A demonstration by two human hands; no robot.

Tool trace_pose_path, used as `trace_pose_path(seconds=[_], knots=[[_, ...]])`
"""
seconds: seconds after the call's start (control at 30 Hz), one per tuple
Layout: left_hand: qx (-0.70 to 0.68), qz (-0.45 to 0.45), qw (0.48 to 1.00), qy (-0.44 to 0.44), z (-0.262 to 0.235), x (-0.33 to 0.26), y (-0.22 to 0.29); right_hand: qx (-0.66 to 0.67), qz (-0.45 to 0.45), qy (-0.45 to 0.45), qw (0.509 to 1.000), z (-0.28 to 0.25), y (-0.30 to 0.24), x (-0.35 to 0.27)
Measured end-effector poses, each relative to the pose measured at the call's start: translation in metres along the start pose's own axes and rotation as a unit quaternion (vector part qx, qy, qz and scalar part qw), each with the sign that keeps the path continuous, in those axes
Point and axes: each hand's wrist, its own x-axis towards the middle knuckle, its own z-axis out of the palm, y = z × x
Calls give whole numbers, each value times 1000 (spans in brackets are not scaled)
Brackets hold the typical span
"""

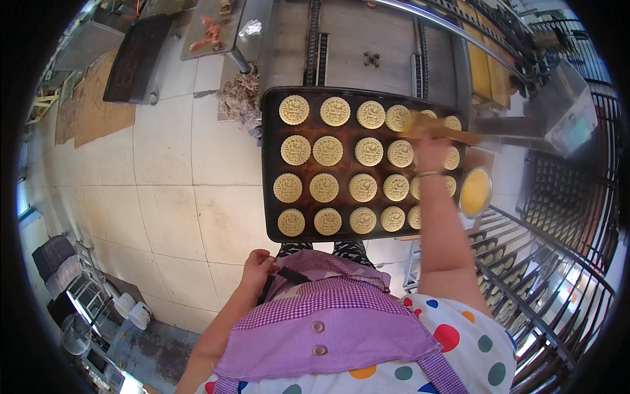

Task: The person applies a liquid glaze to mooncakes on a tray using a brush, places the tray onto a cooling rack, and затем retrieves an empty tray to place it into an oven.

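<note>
A dark baking tray (pixel 348 236) carries rows of round, pale yellow mooncakes (pixel 363 188) with scalloped rims and stamped tops. Over the tray's far right part, my right hand (pixel 433 152) grips a brush (pixel 453 134) with a wooden handle. Its bristle end is blurred and lies over the cakes of the far row; whether it touches them I cannot tell. Beside the tray's right edge is a round bowl (pixel 476 192) of yellow liquid. My left hand (pixel 260 268) is closed by my purple checked apron (pixel 328 335), near a dark strap; what its fingers hold is hidden.
Beyond the tray lies a metal conveyor (pixel 374 39) with chains along its sides. To the right stands a black rack (pixel 525 289) loaded with more trays of cakes. A mop head (pixel 239 98) hangs left of the tray, and another dark tray (pixel 138 59) is at far left.
</note>
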Motion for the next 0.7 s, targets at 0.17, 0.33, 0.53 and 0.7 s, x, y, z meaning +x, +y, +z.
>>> trace_pose_path(seconds=[0.17,0.33,0.53,0.7], knots=[[17,28,999,-13,18,-2,18,64,-115,-214,968,86,-32,-149],[55,35,998,-21,31,1,13,153,-113,-111,976,45,20,-101],[56,22,998,-20,33,-2,1,25,-91,44,995,-78,56,-5],[66,27,997,-21,55,-2,1,-3,-97,-159,982,-27,22,-67]])
